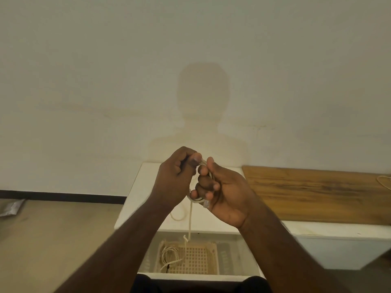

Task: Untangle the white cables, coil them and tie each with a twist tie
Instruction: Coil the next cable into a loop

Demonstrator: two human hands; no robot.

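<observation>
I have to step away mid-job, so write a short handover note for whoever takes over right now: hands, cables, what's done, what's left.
Left hand: raised over the white table, pinching the top of the cable coil.
Right hand: fingers curled through and around the same coil, holding it together.
Loose tail of this cable hangs down toward the basket below the table edge.
Another white cable lies in the basket; whether it is tied is unclear. A further cable sits on the wooden board at far right.
Done: most of this cable is coiled.
Left: wind in the tail, tie it; no twist tie is clearly visible. Then the other cables.
</observation>
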